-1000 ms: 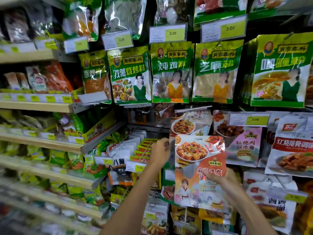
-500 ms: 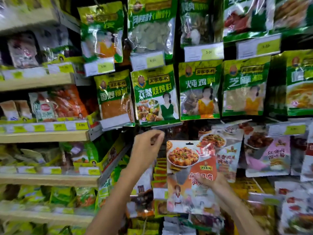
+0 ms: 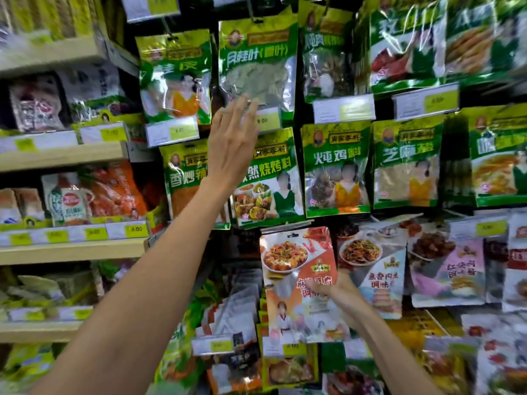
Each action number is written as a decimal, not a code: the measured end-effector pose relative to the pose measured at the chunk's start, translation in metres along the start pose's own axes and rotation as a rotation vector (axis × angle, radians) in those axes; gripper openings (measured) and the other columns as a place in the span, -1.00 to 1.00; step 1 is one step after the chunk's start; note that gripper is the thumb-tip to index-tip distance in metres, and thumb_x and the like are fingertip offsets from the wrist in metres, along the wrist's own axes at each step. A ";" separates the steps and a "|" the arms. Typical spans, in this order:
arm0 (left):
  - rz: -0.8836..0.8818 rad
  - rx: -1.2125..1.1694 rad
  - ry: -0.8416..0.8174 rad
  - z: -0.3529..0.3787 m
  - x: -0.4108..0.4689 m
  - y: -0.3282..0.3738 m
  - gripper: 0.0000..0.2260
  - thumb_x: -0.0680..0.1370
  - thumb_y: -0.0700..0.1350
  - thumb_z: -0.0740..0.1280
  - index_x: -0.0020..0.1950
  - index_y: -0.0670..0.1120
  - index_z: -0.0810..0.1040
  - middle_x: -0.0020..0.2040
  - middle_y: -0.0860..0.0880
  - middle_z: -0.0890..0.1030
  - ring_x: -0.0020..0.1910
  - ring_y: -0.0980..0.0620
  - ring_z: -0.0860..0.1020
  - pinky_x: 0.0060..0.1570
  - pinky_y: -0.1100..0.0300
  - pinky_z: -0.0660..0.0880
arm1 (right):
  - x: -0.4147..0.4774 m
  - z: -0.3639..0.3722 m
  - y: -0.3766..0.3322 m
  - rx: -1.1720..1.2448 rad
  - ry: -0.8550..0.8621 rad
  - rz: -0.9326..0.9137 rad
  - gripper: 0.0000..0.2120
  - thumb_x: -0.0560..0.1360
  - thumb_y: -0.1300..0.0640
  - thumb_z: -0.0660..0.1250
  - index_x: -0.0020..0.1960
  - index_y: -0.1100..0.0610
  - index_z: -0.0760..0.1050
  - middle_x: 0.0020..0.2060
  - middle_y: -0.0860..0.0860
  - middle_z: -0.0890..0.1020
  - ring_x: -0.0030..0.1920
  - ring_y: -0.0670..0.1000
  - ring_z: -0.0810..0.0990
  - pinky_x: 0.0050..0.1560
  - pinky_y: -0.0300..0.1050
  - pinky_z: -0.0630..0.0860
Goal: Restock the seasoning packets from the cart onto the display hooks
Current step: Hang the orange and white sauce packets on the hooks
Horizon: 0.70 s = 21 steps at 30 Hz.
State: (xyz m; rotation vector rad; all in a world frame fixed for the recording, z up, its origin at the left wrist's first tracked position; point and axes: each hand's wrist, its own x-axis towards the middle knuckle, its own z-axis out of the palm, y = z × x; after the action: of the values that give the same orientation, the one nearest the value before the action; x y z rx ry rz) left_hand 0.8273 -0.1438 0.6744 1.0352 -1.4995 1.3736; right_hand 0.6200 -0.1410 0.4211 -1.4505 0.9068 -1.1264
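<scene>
My right hand (image 3: 332, 290) holds an orange-and-white seasoning packet (image 3: 296, 269) with a tofu-dish picture, thumb on its front, fingers behind it. The packet stands upright in front of the lower row of hanging packets. My left hand (image 3: 232, 138) is raised with straight fingers, its fingertips at the price tag (image 3: 266, 120) under the green bay-leaf packet (image 3: 256, 61). It holds nothing. The hook behind the tag is hidden by my fingers. A green barbecue-seasoning packet (image 3: 271, 178) hangs just below my left hand.
Green packets hang in rows across the display, among them a stew-chicken packet (image 3: 336, 169) and a sesame packet (image 3: 406, 163). Red-and-white sauce packets (image 3: 370, 266) hang to the right of the held packet. Wooden shelves (image 3: 65, 155) with bagged goods stand on the left.
My left hand has risen from beside the held packet's top to the price tag a row higher, and its fingers have straightened. The view has tilted upward. My right hand keeps the packet.
</scene>
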 end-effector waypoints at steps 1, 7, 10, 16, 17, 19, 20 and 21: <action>-0.003 -0.007 -0.038 0.004 -0.001 -0.001 -0.63 0.63 -0.13 0.10 0.41 -0.22 0.36 0.35 -0.22 0.45 0.30 -0.18 0.44 0.33 -0.04 0.33 | 0.002 0.001 0.002 -0.006 -0.003 0.005 -0.64 0.28 -0.03 0.53 0.01 0.08 0.58 -0.12 -0.08 0.72 -0.09 -0.13 0.68 -0.08 -0.22 0.48; 0.002 -0.019 -0.032 0.010 -0.002 -0.004 -0.63 0.61 -0.17 0.18 0.40 -0.25 0.37 0.31 -0.21 0.48 0.29 -0.17 0.46 0.34 -0.03 0.34 | 0.015 0.001 0.012 0.017 0.036 0.037 -0.77 0.35 0.11 0.51 -0.02 0.09 0.59 -0.13 -0.06 0.73 -0.12 -0.13 0.68 -0.18 -0.31 0.47; 0.025 -0.025 -0.027 0.013 0.000 -0.006 -0.63 0.58 -0.18 0.24 0.38 -0.27 0.39 0.29 -0.23 0.50 0.27 -0.19 0.47 0.34 -0.04 0.35 | 0.029 0.003 0.014 0.017 0.059 0.050 -0.83 0.40 0.16 0.47 -0.02 0.09 0.57 -0.11 -0.04 0.71 -0.01 -0.04 0.65 -0.10 -0.23 0.46; 0.042 -0.029 0.011 0.016 -0.002 -0.009 -0.64 0.57 -0.19 0.27 0.35 -0.29 0.41 0.25 -0.23 0.53 0.24 -0.19 0.50 0.33 -0.03 0.38 | 0.062 0.007 0.031 0.050 0.110 0.101 -0.62 0.48 0.08 0.40 0.25 0.19 0.47 0.19 0.08 0.59 0.24 0.11 0.51 0.36 0.04 0.32; 0.047 -0.030 0.018 0.016 -0.002 -0.010 -0.64 0.57 -0.19 0.28 0.34 -0.29 0.42 0.25 -0.23 0.54 0.24 -0.19 0.51 0.32 -0.03 0.39 | 0.067 0.008 0.032 0.055 0.119 0.105 -0.54 0.49 0.06 0.39 0.31 0.23 0.43 0.26 0.12 0.54 0.30 0.14 0.47 0.36 0.03 0.31; 0.053 -0.041 0.017 0.016 -0.002 -0.011 -0.63 0.57 -0.19 0.29 0.34 -0.29 0.42 0.24 -0.23 0.54 0.24 -0.18 0.51 0.31 -0.03 0.40 | 0.073 0.009 0.030 0.060 0.132 0.108 -0.45 0.51 0.01 0.36 0.39 0.27 0.34 0.35 0.15 0.45 0.37 0.17 0.39 0.31 0.00 0.29; 0.052 -0.047 0.014 0.016 -0.002 -0.011 -0.63 0.57 -0.18 0.29 0.34 -0.29 0.42 0.24 -0.23 0.54 0.24 -0.18 0.51 0.31 -0.04 0.40 | 0.076 0.010 0.030 0.066 0.135 0.117 -0.39 0.51 -0.03 0.34 0.42 0.27 0.28 0.39 0.17 0.39 0.40 0.18 0.34 0.33 0.04 0.27; 0.051 -0.052 0.010 0.015 -0.002 -0.010 -0.63 0.57 -0.18 0.29 0.34 -0.29 0.42 0.24 -0.23 0.54 0.24 -0.18 0.51 0.30 -0.05 0.41 | 0.078 0.010 0.030 0.070 0.134 0.137 -0.33 0.51 -0.08 0.32 0.46 0.27 0.20 0.44 0.17 0.32 0.44 0.19 0.29 0.37 0.08 0.24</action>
State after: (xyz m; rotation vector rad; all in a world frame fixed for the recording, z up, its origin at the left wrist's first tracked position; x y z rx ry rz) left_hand 0.8371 -0.1597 0.6751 0.9625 -1.5552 1.3659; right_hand 0.6520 -0.2175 0.4048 -1.2486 1.0348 -1.1516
